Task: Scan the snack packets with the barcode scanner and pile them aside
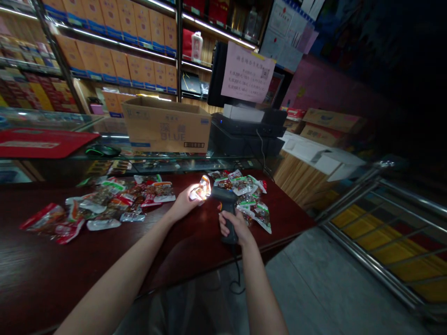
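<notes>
My right hand (234, 225) is wrapped round the grip of a black barcode scanner (226, 199), whose cord hangs down past the table edge. Facing the scanner's head, my left hand (185, 203) holds up a small plastic snack packet (202, 190). Bright white light falls on that packet and washes out its print. To the left, a loose heap of snack packets (115, 197) with red, green and clear wrapping lies on the dark red table (167, 260). Another pile of packets (249, 188) lies behind and right of the scanner.
An open cardboard box (167, 128) stands on the glass counter beyond the table, with a computer mouse (101, 150) and red mat (42, 142) left of it. A monitor with a paper notice (247, 72) is behind. A metal railing (380, 242) runs along the right.
</notes>
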Motion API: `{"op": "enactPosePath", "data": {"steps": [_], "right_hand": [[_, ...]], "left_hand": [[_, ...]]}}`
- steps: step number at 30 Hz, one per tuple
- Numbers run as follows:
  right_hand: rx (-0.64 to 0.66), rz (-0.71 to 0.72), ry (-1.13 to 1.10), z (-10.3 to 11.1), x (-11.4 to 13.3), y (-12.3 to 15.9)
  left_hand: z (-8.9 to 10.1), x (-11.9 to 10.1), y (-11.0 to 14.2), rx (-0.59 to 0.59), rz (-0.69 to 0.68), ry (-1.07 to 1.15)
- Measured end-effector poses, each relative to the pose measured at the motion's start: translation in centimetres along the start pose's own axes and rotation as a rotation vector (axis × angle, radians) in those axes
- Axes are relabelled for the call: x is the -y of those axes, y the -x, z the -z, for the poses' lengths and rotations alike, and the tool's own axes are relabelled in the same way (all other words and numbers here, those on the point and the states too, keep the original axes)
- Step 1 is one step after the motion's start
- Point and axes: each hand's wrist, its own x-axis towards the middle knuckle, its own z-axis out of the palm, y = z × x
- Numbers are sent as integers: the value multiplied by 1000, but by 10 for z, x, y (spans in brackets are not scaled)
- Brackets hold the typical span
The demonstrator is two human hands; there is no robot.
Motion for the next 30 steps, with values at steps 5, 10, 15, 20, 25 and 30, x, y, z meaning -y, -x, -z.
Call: {"op": "enactPosePath", "data": {"steps": [5,10,15,20,25,30], "right_hand": [[29,-5,-13,0,0,0],[-18,4,-32,2,-1,1],[-36,8,-37,3,-2,1],[-48,6,-25,1,0,1],[-60,20,-31,2,-1,2],[-75,39,-61,5,-1,2]], "left_hand": [[-1,-3,3,11,-28,-46],[9,-5,2,-60,-9,-228],[32,-2,7,-323,197,-730],[34,8,11,-306,-16,-1013],[18,22,12,8,130,-1005],[15,26,14,-148,289,-1132]]}}
